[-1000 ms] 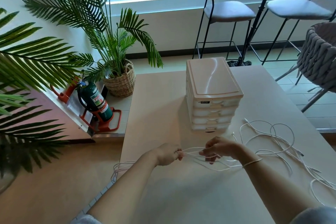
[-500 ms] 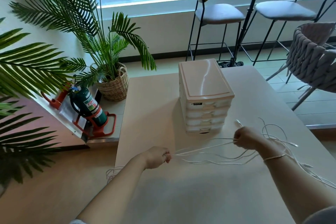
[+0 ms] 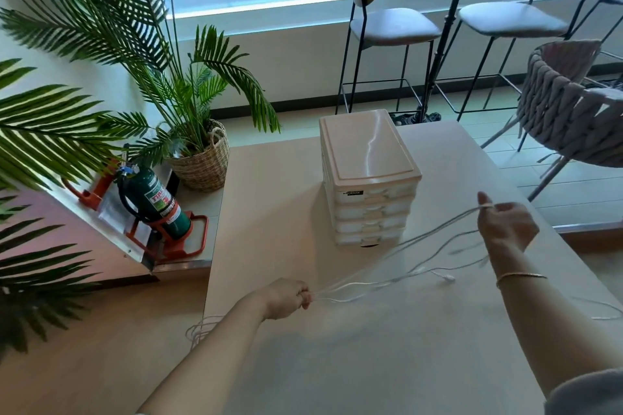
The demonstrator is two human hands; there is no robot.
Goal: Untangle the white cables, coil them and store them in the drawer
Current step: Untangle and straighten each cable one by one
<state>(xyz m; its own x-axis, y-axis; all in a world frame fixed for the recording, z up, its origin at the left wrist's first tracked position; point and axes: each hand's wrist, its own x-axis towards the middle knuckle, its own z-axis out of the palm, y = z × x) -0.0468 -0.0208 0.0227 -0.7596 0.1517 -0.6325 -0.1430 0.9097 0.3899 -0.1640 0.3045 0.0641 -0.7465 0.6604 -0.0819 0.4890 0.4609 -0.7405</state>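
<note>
Palm plants (image 3: 84, 54) fill the left of the frame, one in a wicker basket (image 3: 204, 163). A green fire extinguisher (image 3: 156, 204) stands at lower left. Two stools (image 3: 392, 25) and a woven chair (image 3: 573, 101) sit at upper right.

We see through one wide-angle head camera, looking forward and down over the pale beige table (image 3: 404, 347). Beyond the fingers (image 3: 305, 296) stands the cream plastic drawer unit (image 3: 369, 185), near; stools and window lie farther off. No second view.

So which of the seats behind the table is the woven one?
The rope-woven tub chair at the far right, nearest the table. The two bar stools have thin black metal frames and flat padded seats.
</note>
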